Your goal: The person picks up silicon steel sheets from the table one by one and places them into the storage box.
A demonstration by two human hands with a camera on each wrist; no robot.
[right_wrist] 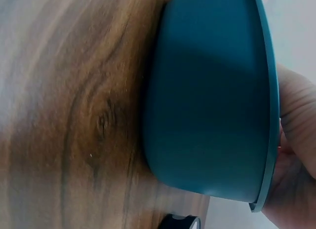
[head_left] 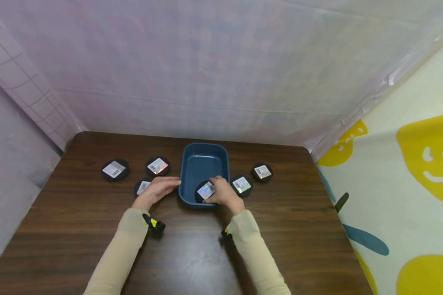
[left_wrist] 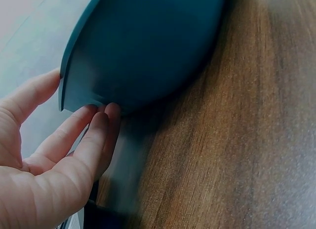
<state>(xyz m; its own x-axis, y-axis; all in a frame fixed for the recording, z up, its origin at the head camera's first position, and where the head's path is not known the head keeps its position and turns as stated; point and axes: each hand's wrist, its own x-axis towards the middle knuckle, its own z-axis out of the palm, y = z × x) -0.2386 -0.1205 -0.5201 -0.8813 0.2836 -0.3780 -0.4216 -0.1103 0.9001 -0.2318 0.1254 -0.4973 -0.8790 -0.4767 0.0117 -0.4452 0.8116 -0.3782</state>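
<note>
A dark blue rectangular tub [head_left: 202,166] stands on the wooden table. My right hand [head_left: 224,194] reaches in over its near right corner and grips a black round disc [head_left: 205,191] with a white, shiny barcode label facing up. In the right wrist view the tub's outer wall [right_wrist: 212,100] hides that disc and most of the fingers. My left hand [head_left: 158,190] rests its fingertips against the tub's left side. From the left wrist, one finger [left_wrist: 42,93] touches the rim and the others lie lower on the outer wall, fairly straight.
Left of the tub lie three similar discs: one far left [head_left: 115,169], one [head_left: 157,166] nearer, and one [head_left: 142,186] partly behind my left hand. Two more, a near disc [head_left: 241,185] and a farther disc [head_left: 262,172], lie right. Cloth walls [head_left: 206,73] border the table.
</note>
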